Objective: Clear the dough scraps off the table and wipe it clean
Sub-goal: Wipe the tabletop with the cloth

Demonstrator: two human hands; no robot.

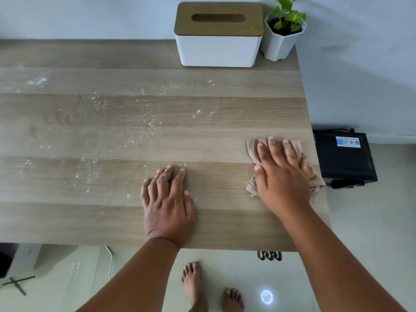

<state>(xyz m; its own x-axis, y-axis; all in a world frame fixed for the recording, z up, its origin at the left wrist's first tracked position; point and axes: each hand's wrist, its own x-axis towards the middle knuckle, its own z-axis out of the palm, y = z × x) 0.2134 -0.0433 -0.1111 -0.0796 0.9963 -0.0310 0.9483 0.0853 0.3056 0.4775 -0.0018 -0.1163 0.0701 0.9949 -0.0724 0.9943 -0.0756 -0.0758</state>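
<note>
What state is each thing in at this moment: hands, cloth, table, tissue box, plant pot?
left hand: flat on the table, holds nothing
right hand: fingers straight, pressing the cloth
cloth: crumpled, near the table's right edge
table: white specks scattered across it
tissue box: upright, lid on
plant pot: upright

wall: you see a plain pale blue-grey wall (90,16) running behind the desk and down its right side
desk: light wood-grain desk (67,217), far edge against the wall
far right corner: white tissue box (218,50) with wooden slotted lid, just beside it a white faceted pot (279,47) with a green leafy plant (287,15)
floor: pale glossy floor (371,221), with a round bright light reflection (267,296) near the bottom
right of desk: black box-shaped device (344,158) with a blue-white label, on the floor by the wall
lower left: white cable (110,264) hanging below the desk edge, a white-and-dark object (20,257) partly cut off
light: soft, even, no hard shadows
</note>
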